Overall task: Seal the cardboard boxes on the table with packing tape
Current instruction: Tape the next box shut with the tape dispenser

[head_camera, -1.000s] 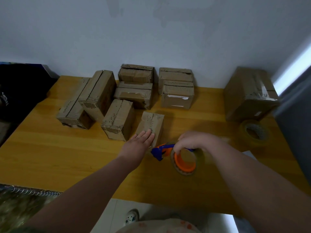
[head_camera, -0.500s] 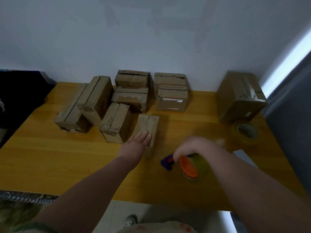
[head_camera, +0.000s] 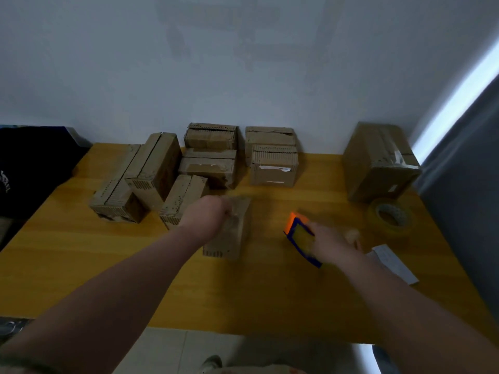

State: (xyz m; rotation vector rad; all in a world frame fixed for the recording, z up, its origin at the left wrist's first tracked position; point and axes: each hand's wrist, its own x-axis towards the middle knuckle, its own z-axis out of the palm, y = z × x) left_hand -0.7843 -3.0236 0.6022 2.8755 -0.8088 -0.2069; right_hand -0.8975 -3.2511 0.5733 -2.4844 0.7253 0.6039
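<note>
Left hand (head_camera: 208, 215) curls its fingers over the small cardboard box (head_camera: 229, 240) at mid-desk (head_camera: 81, 265), while at the box's 3 o'clock the right hand (head_camera: 332, 244) grips the blue-and-orange tape dispenser (head_camera: 298, 234), other boxes (head_camera: 209, 168) clustered at 11 o'clock.

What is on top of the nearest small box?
Only the left hand, gripping the far end of the small box. The near top shows bare cardboard; what lies under the hand is hidden.

1. Your bare left arm reaches forward, and your left hand (head_camera: 209, 215) curls its fingers over the small box (head_camera: 229, 238).
2. Your right arm stretches out alongside; your right hand (head_camera: 330, 245), blurred, grips the tape dispenser (head_camera: 298, 233).
</note>
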